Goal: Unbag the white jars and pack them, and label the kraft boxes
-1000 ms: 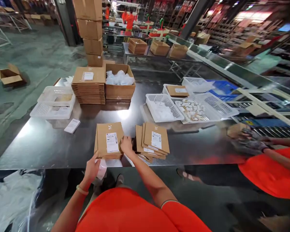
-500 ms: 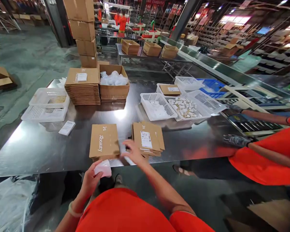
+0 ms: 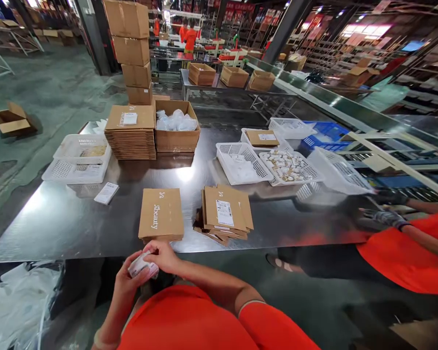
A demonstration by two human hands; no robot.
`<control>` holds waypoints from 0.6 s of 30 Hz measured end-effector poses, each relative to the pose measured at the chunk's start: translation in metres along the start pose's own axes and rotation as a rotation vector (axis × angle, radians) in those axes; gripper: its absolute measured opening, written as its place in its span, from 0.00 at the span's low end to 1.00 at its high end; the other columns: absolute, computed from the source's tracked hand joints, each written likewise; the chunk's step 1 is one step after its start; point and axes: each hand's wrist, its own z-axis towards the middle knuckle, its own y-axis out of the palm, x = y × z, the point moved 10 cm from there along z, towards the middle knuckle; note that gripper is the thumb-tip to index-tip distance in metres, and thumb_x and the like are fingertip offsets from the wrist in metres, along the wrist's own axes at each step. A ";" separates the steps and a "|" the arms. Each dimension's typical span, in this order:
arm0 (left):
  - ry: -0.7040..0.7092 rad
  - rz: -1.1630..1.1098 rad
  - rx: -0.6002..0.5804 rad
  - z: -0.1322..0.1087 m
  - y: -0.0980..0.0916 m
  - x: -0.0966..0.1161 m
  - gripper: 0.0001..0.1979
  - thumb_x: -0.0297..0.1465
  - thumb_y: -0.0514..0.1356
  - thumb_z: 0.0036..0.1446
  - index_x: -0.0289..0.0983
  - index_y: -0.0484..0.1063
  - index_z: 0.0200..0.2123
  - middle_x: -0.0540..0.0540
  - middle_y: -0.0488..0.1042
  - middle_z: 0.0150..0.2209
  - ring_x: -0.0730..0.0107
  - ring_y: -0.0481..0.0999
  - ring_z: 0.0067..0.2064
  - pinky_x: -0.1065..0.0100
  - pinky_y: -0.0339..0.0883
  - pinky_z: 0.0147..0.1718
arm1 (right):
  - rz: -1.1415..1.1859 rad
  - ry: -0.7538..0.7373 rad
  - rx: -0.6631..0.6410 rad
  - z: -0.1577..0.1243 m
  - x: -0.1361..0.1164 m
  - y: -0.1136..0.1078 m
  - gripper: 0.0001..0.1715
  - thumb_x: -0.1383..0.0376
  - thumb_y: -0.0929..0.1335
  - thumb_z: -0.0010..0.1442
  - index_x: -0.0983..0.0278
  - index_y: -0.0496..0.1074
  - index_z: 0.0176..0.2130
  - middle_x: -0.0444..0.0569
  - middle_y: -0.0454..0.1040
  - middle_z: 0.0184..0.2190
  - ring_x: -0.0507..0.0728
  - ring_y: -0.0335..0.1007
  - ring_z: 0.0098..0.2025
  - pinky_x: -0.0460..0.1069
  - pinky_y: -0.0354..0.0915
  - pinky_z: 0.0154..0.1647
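My left hand (image 3: 126, 278) is wrapped round a small white and pink packet (image 3: 140, 265), held just off the table's front edge. My right hand (image 3: 167, 256) meets it from the other side, fingers closed on the packet's upper part. What the packet contains cannot be made out. Just beyond both hands lies a pile of flat brown cardboard mailers (image 3: 161, 214) with white lettering. To its right, a less even pile of mailers (image 3: 228, 214) has a white label on top.
The metal table (image 3: 277, 214) also carries a white card stack (image 3: 106, 193), tall mailer pile (image 3: 130, 131), carton of clear plastic (image 3: 177, 136) and white baskets (image 3: 244, 165). At right, a co-worker's gloved hand (image 3: 385, 218) is near a tilted basket (image 3: 339, 170). A plastic-filled bag (image 3: 18, 301) is at lower left.
My right hand has moved left from beside the labelled mailers and taken hold of the packet in my left hand. At right, the co-worker's basket is tipped up and shifted right.
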 end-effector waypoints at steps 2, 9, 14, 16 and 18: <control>-0.064 -0.021 -0.028 -0.002 0.008 -0.002 0.36 0.49 0.79 0.36 0.34 0.83 0.46 0.40 0.87 0.39 0.52 0.86 0.39 0.60 0.82 0.39 | -0.018 0.023 -0.005 0.002 0.002 -0.004 0.10 0.65 0.80 0.51 0.62 0.80 0.35 0.39 0.73 0.26 0.51 0.66 0.29 0.46 0.62 0.32; -0.071 0.085 -0.090 0.035 0.026 0.011 0.27 0.40 0.77 0.35 0.34 0.87 0.41 0.42 0.87 0.34 0.54 0.86 0.35 0.61 0.81 0.37 | -0.346 -0.219 0.108 -0.020 -0.021 -0.034 0.06 0.61 0.76 0.60 0.56 0.84 0.31 0.44 0.80 0.29 0.58 0.75 0.35 0.53 0.69 0.42; -0.183 0.002 -0.289 0.037 0.061 -0.011 0.24 0.36 0.79 0.31 0.33 0.86 0.36 0.41 0.87 0.34 0.51 0.86 0.39 0.58 0.81 0.42 | -0.397 -0.302 0.299 -0.023 -0.042 -0.073 0.11 0.62 0.72 0.64 0.59 0.83 0.31 0.52 0.80 0.45 0.59 0.76 0.44 0.52 0.71 0.46; -0.295 -0.099 -0.402 0.026 0.077 -0.030 0.25 0.35 0.81 0.27 0.32 0.86 0.33 0.41 0.87 0.34 0.50 0.86 0.39 0.55 0.81 0.45 | -0.404 -0.255 0.425 -0.001 -0.050 -0.103 0.08 0.63 0.73 0.60 0.60 0.81 0.29 0.52 0.78 0.43 0.59 0.75 0.44 0.52 0.70 0.44; -0.394 -0.189 -0.453 0.017 0.088 -0.048 0.27 0.35 0.82 0.27 0.31 0.86 0.35 0.40 0.87 0.34 0.49 0.86 0.38 0.52 0.81 0.45 | -0.440 -0.195 0.515 0.029 -0.057 -0.129 0.06 0.66 0.74 0.56 0.61 0.78 0.27 0.50 0.76 0.39 0.60 0.73 0.44 0.52 0.70 0.45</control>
